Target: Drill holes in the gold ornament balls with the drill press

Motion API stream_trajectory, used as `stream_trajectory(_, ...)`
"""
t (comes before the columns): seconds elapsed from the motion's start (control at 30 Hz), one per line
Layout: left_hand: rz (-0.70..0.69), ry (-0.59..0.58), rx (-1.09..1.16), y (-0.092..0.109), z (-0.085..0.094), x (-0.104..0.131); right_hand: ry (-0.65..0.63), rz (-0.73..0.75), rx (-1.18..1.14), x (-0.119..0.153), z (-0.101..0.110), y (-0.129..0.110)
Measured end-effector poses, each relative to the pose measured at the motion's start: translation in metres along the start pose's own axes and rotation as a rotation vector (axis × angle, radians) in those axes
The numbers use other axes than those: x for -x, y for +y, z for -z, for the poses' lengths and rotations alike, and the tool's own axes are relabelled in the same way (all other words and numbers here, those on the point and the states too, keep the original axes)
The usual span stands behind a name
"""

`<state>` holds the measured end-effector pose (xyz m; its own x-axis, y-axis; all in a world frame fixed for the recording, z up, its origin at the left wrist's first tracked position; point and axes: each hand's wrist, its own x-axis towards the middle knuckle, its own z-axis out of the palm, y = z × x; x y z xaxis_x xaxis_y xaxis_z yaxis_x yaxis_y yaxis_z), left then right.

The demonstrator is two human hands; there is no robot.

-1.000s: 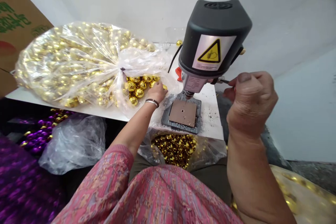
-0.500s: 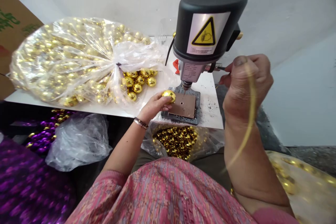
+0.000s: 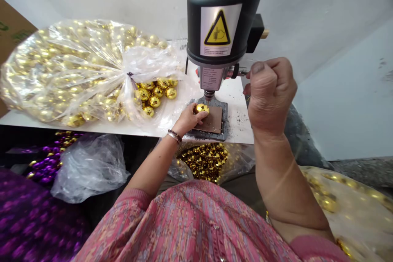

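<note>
My left hand grips a shiny gold ball between thumb and fingers. The ball is over the brown plate on the drill press base, directly below the chuck. Above stands the black drill press head with a yellow warning label. My right hand is closed at the lever on the right side of the press. Gold balls lie in the open mouth of a clear plastic bag to the left.
A large tied bag of gold balls covers the left of the white table. Below the front edge is a bag of gold pieces. Crumpled plastic and purple balls are lower left; another bag is lower right.
The gold ball in my left hand has moved right, from the plate's left edge to under the chuck. My right hand stays at the lever. The camera view has shifted slightly.
</note>
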<state>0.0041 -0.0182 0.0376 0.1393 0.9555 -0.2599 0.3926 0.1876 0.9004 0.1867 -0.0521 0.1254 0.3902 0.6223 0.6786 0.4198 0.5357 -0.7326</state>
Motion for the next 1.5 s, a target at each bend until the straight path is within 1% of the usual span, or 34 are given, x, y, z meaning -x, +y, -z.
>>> stream_trajectory(0.07,-0.044,0.015,-0.072,-0.001,-0.002,-0.001,-0.011,-0.006,-0.007,0.0,0.0,-0.001)
stream_trajectory(0.17,-0.154,0.051,-0.233,-0.004,-0.005,-0.003,0.005,-0.003,0.003,-0.001,0.0,-0.003)
stream_trajectory(0.27,-0.226,0.047,-0.322,-0.008,-0.011,-0.004,0.011,-0.012,0.013,0.0,0.0,-0.005)
stream_trajectory(0.4,-0.227,0.069,-0.302,-0.013,-0.017,-0.004,-0.007,-0.026,0.023,0.003,0.002,-0.004)
stream_trajectory(0.53,-0.215,0.113,-0.271,-0.016,-0.019,-0.003,-0.018,0.03,0.081,0.008,0.005,-0.001)
stream_trajectory(0.67,-0.225,0.11,-0.296,-0.017,-0.02,-0.002,-0.024,0.071,0.102,0.015,0.006,0.004)
stream_trajectory(0.77,-0.241,0.104,-0.299,-0.02,-0.021,-0.002,-0.048,0.073,0.144,0.02,0.005,0.009)
stream_trajectory(0.9,-0.265,0.102,-0.293,-0.023,-0.022,-0.003,0.003,0.098,0.197,0.027,0.004,0.015)
stream_trajectory(1.03,-0.265,0.07,-0.308,-0.022,-0.02,-0.002,0.041,0.105,0.206,0.032,0.002,0.017)
stream_trajectory(1.13,-0.235,0.05,-0.306,-0.019,-0.019,-0.002,0.06,0.105,0.194,0.036,0.001,0.02)
stream_trajectory(1.23,-0.215,0.057,-0.288,-0.018,-0.02,-0.001,0.08,0.112,0.155,0.039,-0.001,0.026)
stream_trajectory(1.4,-0.227,0.079,-0.271,-0.019,-0.02,0.0,0.112,0.132,0.084,0.047,-0.006,0.041)
stream_trajectory(1.5,-0.244,0.078,-0.248,-0.02,-0.02,0.0,0.096,0.138,0.05,0.055,-0.009,0.05)
